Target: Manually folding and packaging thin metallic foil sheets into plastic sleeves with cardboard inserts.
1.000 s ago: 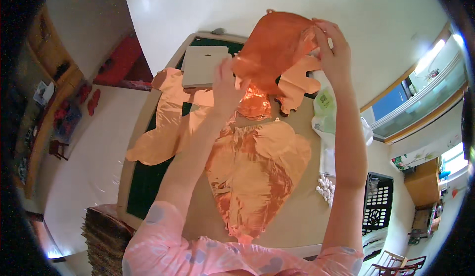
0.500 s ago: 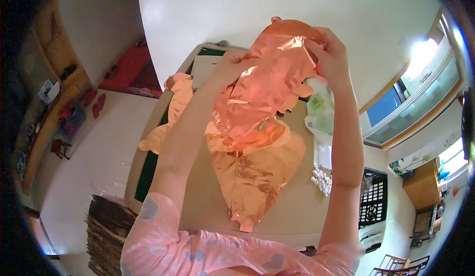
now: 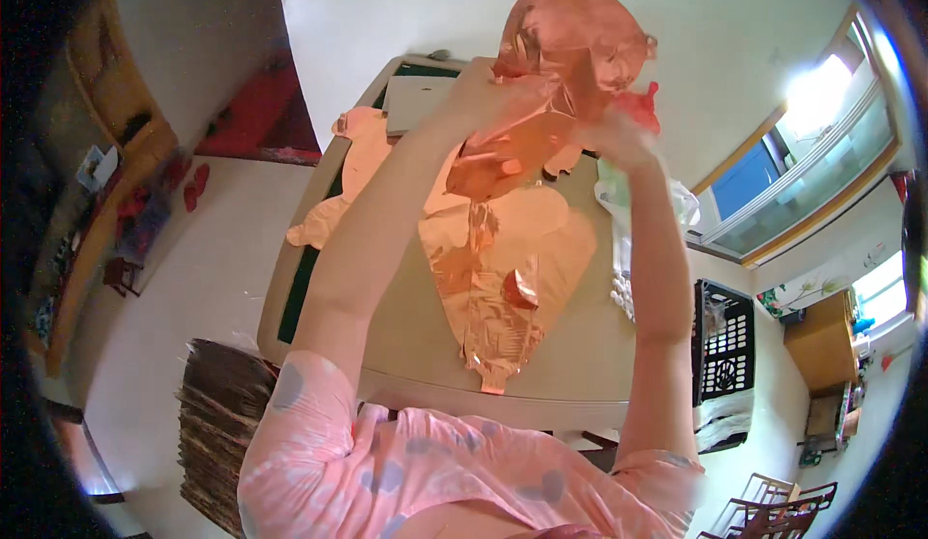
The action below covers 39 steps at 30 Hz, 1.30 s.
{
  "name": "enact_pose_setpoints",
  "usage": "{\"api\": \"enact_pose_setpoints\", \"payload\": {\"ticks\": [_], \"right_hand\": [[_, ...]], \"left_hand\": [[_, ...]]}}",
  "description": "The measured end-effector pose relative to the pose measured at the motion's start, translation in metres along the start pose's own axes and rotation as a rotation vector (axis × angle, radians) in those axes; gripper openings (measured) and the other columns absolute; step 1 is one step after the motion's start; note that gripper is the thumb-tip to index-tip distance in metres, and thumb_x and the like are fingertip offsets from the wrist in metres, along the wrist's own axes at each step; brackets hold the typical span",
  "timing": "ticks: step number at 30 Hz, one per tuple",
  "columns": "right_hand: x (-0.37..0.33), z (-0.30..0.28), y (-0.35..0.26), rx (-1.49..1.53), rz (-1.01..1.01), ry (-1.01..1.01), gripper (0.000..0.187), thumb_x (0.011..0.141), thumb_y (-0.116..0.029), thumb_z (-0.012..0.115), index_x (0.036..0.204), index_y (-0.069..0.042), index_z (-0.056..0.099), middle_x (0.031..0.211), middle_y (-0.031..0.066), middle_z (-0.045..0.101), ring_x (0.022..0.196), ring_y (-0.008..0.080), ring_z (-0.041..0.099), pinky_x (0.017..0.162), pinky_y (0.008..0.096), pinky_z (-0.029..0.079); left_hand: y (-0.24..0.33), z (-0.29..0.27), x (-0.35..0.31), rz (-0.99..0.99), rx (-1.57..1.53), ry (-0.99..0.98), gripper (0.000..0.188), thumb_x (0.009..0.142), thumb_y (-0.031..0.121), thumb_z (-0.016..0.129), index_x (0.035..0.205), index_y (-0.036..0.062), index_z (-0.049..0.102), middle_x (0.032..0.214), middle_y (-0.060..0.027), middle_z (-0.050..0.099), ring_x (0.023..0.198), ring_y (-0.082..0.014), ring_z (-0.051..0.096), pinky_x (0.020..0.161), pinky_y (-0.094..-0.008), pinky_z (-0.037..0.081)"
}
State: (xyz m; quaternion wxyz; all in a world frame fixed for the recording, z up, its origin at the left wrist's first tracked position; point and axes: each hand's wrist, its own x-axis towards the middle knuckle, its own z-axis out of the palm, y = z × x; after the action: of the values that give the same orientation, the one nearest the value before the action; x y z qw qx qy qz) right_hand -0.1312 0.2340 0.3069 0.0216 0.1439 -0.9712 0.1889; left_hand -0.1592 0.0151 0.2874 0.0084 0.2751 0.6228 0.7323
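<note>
Copper-orange foil balloon (image 3: 570, 51) now raised higher, upper centre; left hand (image 3: 474, 99) and right hand (image 3: 619, 138) fingers pinching its crumpled lower edge above the surface (image 3: 406, 346).

At the table's (image 3: 406, 346) right edge you see a clear plastic bag (image 3: 619, 201) with pale green inside; near the far left corner lies a flat white box (image 3: 418, 104).

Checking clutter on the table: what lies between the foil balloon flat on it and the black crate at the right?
Head view: bare tan table top runs from the flat foil balloon to the right edge; small white pieces lie there, and the right forearm crosses above. The black crate stands off the table.
</note>
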Motion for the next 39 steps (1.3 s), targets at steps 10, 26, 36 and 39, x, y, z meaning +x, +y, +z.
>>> {"api": "enact_pose_setpoints", "payload": {"ticks": [10,26,36,39], "right_hand": [[-0.019,0.156,0.077,0.012,-0.03,0.169,0.023,0.079,-0.012,0.069,0.102,-0.007,0.068,0.085,0.0105,0.069,0.083,0.024,0.066,0.071,0.0344,0.052],[-0.108,0.255,0.172,-0.382,-0.023,0.455,0.026,0.083,-0.006,0.055,0.106,-0.011,0.065,0.117,0.0105,0.062,0.117,0.0277,0.053,0.112,0.0507,0.025],[-0.197,0.263,0.094,-0.101,0.132,0.3,0.035,0.092,-0.013,0.052,0.127,-0.012,0.058,0.138,0.0096,0.051,0.13,0.0272,0.044,0.111,0.0514,0.027],[-0.202,0.263,0.093,-0.074,0.176,0.3,0.035,0.094,-0.016,0.05,0.128,-0.012,0.057,0.138,0.0098,0.051,0.131,0.026,0.044,0.11,0.0518,0.026]], "left_hand": [[-0.015,-0.027,-0.049,-0.017,0.261,0.057,0.042,0.084,0.037,0.071,0.107,0.0025,0.068,0.095,-0.0035,0.069,0.085,-0.0106,0.061,0.076,-0.0272,0.049],[-0.223,0.038,-0.254,0.216,0.928,-0.351,0.038,0.081,0.01,0.061,0.117,0.0202,0.067,0.142,-0.0095,0.048,0.134,-0.0313,0.04,0.112,-0.0451,0.032],[-0.22,0.03,-0.265,0.146,1.008,-0.032,0.041,0.086,0.011,0.054,0.127,0.0098,0.057,0.139,-0.0177,0.045,0.135,-0.029,0.037,0.111,-0.0443,0.032],[-0.208,0.013,-0.278,-0.021,1.298,-0.146,0.044,0.09,0.018,0.052,0.133,0.0104,0.05,0.143,-0.0159,0.042,0.137,-0.0283,0.033,0.11,-0.048,0.03]]}}
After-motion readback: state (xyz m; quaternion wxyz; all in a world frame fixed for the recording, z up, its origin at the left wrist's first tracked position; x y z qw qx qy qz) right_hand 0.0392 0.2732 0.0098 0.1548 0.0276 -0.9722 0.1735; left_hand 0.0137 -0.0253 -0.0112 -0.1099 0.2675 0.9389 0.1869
